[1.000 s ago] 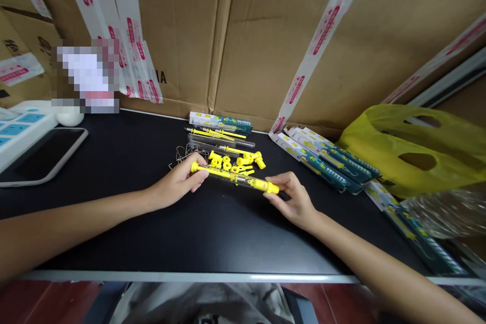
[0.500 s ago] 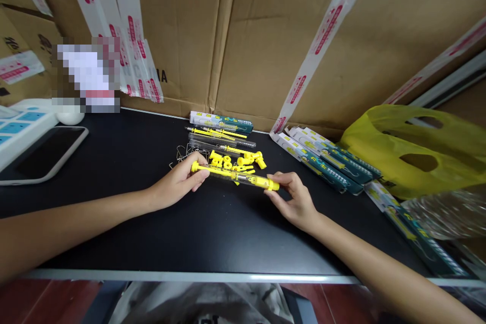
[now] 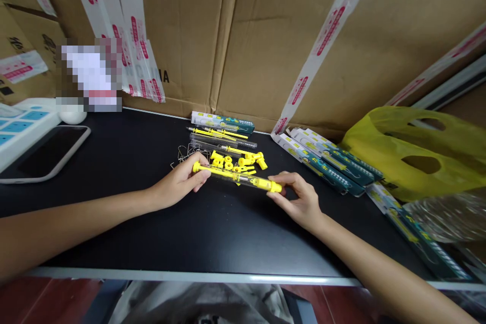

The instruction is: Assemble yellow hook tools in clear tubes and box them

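Note:
A clear tube with yellow parts inside (image 3: 243, 178) is held level above the black table (image 3: 212, 233). My left hand (image 3: 186, 179) pinches its yellow left end between thumb and fingers. Around the yellow cap at the right end, my right hand (image 3: 299, 197) closes with thumb and fingertips. Just behind the tube lie small loose yellow parts (image 3: 228, 159) and bent metal wires (image 3: 186, 151). Farther back are more clear tubes (image 3: 224, 140) and yellow rods, beside a printed box (image 3: 222, 121).
Several printed boxes (image 3: 326, 162) lie at the right, near a yellow plastic bag (image 3: 402, 152) and clear plastic wrap (image 3: 448, 215). A phone (image 3: 43, 154) and a white power strip (image 3: 26, 124) are at the left. Taped cardboard (image 3: 266, 40) stands behind.
The right end of the tube has shifted slightly right with my right hand. Both hands keep their grip, and the view has shifted a little.

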`<action>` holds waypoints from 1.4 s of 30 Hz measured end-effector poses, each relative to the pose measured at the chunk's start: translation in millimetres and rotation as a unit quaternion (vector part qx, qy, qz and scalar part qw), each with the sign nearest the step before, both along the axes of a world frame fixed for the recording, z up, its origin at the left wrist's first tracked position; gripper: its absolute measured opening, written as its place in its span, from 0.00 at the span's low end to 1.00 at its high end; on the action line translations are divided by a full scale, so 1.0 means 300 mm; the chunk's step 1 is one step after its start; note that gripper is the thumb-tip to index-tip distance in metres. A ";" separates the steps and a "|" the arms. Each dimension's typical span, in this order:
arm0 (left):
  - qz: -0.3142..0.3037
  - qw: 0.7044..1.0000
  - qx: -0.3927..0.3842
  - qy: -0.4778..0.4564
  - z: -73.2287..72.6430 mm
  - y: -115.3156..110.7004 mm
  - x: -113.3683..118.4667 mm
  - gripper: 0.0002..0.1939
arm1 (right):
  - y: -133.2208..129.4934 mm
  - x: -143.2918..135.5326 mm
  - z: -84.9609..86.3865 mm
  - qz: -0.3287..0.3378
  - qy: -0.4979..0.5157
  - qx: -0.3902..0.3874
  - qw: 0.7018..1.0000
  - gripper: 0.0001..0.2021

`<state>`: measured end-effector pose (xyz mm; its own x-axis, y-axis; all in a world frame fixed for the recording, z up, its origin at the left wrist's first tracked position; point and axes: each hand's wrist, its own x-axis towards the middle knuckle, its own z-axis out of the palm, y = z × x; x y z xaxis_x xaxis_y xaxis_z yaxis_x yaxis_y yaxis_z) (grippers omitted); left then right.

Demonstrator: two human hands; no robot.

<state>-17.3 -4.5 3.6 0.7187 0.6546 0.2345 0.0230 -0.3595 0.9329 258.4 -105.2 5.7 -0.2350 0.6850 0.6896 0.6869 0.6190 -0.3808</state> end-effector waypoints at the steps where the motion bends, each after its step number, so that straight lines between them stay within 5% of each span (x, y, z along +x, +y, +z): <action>1: 0.002 1.000 0.001 0.000 0.001 0.000 0.000 0.08 | 0.003 0.000 0.007 0.004 -0.005 0.016 1.000 0.11; 9: 0.021 1.000 -0.005 0.001 0.003 -0.002 -0.002 0.09 | 0.005 -0.004 0.016 -0.019 -0.022 0.069 0.997 0.13; 18: 0.045 0.998 0.008 0.031 0.026 -0.006 -0.004 0.10 | 0.013 -0.001 0.023 0.004 0.043 0.004 0.999 0.10; 24: -0.079 0.994 -0.009 0.080 0.050 -0.049 -0.005 0.07 | 0.009 -0.001 0.027 0.020 0.060 -0.031 0.998 0.12; 32: -0.199 0.958 -0.188 0.084 0.052 -0.070 0.005 0.21 | 0.047 -0.075 0.058 0.067 0.059 -0.094 0.992 0.12; 38: -0.106 0.966 -0.237 -0.005 0.021 -0.063 0.020 0.18 | 0.166 -0.203 0.120 0.149 -0.008 -0.140 0.979 0.12; 42: 0.047 0.971 -0.212 -0.104 0.022 -0.030 0.015 0.15 | 0.284 -0.275 0.131 0.121 0.048 -0.138 0.982 0.19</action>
